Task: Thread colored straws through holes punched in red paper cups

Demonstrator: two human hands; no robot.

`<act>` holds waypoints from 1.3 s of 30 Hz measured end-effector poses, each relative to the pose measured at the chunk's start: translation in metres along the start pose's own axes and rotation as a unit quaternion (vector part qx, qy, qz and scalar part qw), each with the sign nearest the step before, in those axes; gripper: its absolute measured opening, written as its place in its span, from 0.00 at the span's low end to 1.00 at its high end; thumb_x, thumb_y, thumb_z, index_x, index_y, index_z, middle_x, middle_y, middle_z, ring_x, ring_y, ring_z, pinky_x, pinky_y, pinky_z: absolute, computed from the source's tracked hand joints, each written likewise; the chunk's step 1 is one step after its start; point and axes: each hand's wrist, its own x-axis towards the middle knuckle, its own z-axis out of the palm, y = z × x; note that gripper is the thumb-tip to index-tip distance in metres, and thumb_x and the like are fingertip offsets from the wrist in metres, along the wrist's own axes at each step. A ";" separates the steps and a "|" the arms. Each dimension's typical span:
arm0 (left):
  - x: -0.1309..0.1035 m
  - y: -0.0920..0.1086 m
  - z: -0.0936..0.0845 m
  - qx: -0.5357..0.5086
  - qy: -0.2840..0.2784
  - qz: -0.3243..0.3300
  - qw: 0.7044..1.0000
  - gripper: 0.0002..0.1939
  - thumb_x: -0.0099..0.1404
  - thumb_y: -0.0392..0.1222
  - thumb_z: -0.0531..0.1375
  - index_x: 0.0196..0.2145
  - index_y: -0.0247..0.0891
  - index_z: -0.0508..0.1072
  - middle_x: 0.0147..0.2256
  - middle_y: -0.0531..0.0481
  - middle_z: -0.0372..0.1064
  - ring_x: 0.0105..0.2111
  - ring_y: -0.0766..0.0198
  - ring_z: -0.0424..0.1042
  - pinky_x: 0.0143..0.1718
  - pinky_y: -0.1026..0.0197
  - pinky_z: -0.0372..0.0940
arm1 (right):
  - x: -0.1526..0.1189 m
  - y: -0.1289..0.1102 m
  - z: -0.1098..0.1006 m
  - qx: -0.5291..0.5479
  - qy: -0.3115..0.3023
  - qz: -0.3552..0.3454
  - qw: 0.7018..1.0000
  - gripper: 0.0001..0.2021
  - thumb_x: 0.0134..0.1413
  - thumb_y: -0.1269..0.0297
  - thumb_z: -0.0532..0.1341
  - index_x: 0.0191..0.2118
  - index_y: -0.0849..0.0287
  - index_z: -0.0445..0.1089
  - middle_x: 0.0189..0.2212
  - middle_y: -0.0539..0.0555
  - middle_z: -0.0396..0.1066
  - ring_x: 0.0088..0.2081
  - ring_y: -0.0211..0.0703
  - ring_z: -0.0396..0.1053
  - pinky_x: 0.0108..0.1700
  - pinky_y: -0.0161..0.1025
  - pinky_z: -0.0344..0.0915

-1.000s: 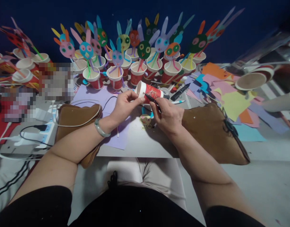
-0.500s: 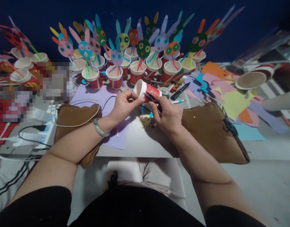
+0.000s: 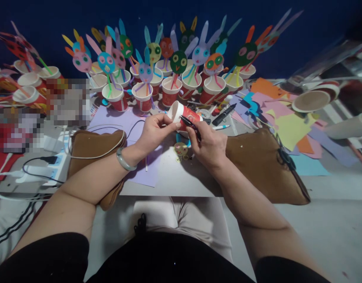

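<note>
Sideways, red cup (image 3: 189,113), between both hands (image 3: 157,130)

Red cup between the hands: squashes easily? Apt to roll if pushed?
Likely light and easily dented: the red cup looks like thin-walled paper. It's round and tapers away from its wide mouth, so on its side it would probably roll in a curve if pushed.

Small yellow disc (image 3: 178,159), marked "HI", just nearside of yellow paper face (image 3: 180,147); adjacent disc (image 3: 185,157), lettering unclear.
</note>
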 end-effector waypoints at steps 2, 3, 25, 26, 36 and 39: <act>0.000 0.000 0.000 -0.002 -0.001 -0.002 1.000 0.23 0.51 0.56 0.77 0.23 0.36 0.74 0.23 0.54 0.68 0.25 0.71 0.63 0.27 0.64 0.58 | 0.000 0.000 0.000 0.000 0.002 -0.003 1.000 0.24 0.75 0.50 0.46 0.45 0.60 0.74 0.33 0.58 0.79 0.32 0.44 0.74 0.31 0.39 0.51; 0.000 0.000 0.000 -0.003 -0.002 -0.003 1.000 0.23 0.51 0.56 0.77 0.22 0.36 0.74 0.23 0.54 0.69 0.25 0.70 0.63 0.27 0.64 0.59 | 0.000 0.001 0.000 -0.001 0.003 -0.004 1.000 0.24 0.75 0.50 0.46 0.45 0.60 0.75 0.33 0.58 0.79 0.32 0.43 0.73 0.30 0.39 0.51; 0.009 0.012 -0.009 0.019 -0.052 -0.026 0.998 0.21 0.49 0.52 0.77 0.21 0.36 0.73 0.21 0.53 0.70 0.23 0.70 0.64 0.25 0.65 0.60 | 0.001 0.005 -0.001 -0.020 0.005 -0.027 0.999 0.24 0.75 0.51 0.46 0.46 0.60 0.76 0.32 0.57 0.79 0.31 0.42 0.73 0.29 0.39 0.49; 0.009 0.014 -0.009 0.023 -0.054 -0.033 0.998 0.22 0.48 0.53 0.77 0.21 0.36 0.73 0.21 0.53 0.69 0.23 0.71 0.63 0.25 0.65 0.59 | 0.001 0.005 -0.001 -0.022 0.006 -0.030 0.999 0.24 0.76 0.51 0.46 0.47 0.60 0.76 0.32 0.57 0.79 0.30 0.42 0.73 0.29 0.39 0.49; 0.011 0.019 -0.013 0.031 -0.077 -0.068 0.994 0.23 0.47 0.55 0.77 0.21 0.35 0.72 0.21 0.53 0.68 0.23 0.72 0.61 0.25 0.66 0.55 | 0.002 0.007 -0.002 -0.022 0.007 -0.046 0.999 0.23 0.76 0.52 0.46 0.42 0.59 0.74 0.30 0.57 0.78 0.30 0.42 0.72 0.29 0.39 0.48; 0.012 0.018 -0.014 0.033 -0.082 -0.065 0.994 0.23 0.48 0.54 0.76 0.21 0.35 0.72 0.21 0.53 0.68 0.23 0.72 0.62 0.25 0.66 0.55 | 0.003 0.008 -0.003 -0.022 0.007 -0.048 0.999 0.23 0.76 0.53 0.46 0.40 0.59 0.74 0.29 0.56 0.77 0.29 0.41 0.71 0.29 0.39 0.48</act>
